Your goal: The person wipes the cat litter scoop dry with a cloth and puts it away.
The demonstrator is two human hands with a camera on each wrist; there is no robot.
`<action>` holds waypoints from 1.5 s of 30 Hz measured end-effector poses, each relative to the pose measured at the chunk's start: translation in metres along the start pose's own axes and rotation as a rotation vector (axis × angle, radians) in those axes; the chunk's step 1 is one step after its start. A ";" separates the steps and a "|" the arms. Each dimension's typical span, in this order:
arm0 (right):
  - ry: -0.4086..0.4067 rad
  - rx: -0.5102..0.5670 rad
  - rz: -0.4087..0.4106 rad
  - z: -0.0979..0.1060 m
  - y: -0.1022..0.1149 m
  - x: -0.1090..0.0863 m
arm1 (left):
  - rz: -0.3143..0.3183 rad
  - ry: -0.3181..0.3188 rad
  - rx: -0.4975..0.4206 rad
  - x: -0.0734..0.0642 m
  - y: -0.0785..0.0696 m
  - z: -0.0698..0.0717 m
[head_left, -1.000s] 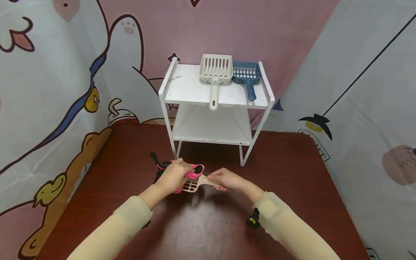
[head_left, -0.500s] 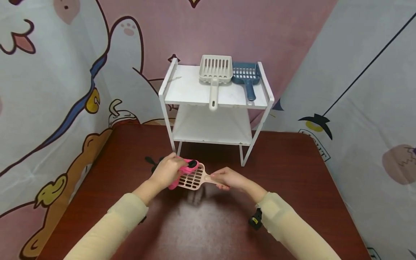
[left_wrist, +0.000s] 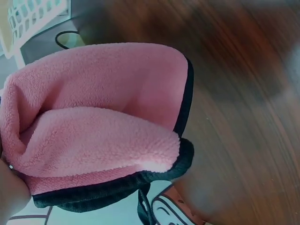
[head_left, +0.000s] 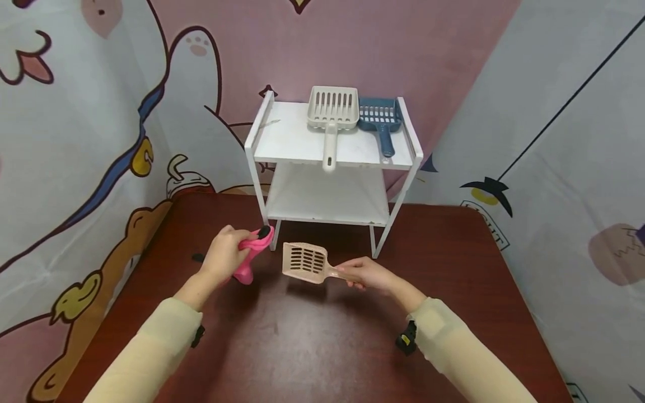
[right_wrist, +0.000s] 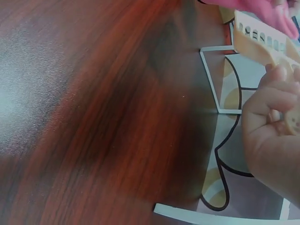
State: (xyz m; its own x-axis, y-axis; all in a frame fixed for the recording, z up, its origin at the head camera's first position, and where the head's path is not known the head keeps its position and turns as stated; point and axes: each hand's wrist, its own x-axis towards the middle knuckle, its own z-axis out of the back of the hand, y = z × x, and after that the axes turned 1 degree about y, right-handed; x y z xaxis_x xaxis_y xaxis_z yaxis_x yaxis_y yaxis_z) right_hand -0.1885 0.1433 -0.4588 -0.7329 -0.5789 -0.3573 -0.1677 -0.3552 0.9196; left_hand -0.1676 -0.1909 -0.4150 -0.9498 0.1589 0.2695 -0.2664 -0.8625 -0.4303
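Note:
In the head view my left hand grips a folded pink cloth with black trim. Its fleecy surface fills much of the left wrist view, where the black binding runs along the edge. My right hand holds a beige slotted litter scoop by its handle, blade pointing left toward the cloth. A gap separates scoop and cloth in the head view. The right wrist view shows fingers curled round the scoop's handle, part of which is hidden by the hand.
A white two-tier rack stands at the back of the brown table. On its top shelf lie an off-white litter scoop and a dark blue one. Cartoon-printed fabric hangs behind and at both sides.
My left hand has pulled the cloth off the scoop's blade, to the left and away. The blade is now uncovered; the right hand has shifted slightly right and still holds the handle.

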 end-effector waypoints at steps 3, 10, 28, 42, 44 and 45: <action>-0.011 0.016 -0.005 -0.001 -0.004 0.002 | -0.017 -0.010 -0.031 0.001 -0.010 0.002; -0.044 0.026 -0.014 -0.013 -0.003 0.010 | -0.170 -0.009 -0.063 0.004 -0.048 -0.005; -0.057 -0.109 0.074 -0.011 0.004 0.005 | -0.354 0.030 0.020 0.002 -0.060 -0.025; 0.017 0.096 0.083 -0.001 0.011 -0.006 | 0.018 0.042 -0.014 -0.006 -0.006 -0.024; -0.004 0.105 0.064 0.000 0.008 -0.006 | 0.039 0.015 -0.044 -0.006 -0.004 -0.023; -0.013 0.115 0.049 0.000 0.006 -0.006 | 0.036 0.005 -0.057 -0.006 -0.003 -0.022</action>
State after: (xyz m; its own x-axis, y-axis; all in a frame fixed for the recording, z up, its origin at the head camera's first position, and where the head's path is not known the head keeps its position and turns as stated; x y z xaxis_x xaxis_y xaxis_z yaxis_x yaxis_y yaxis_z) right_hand -0.1846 0.1444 -0.4507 -0.7506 -0.5834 -0.3102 -0.2055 -0.2401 0.9488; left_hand -0.1650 -0.1781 -0.4342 -0.9597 0.1308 0.2487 -0.2408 -0.8390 -0.4879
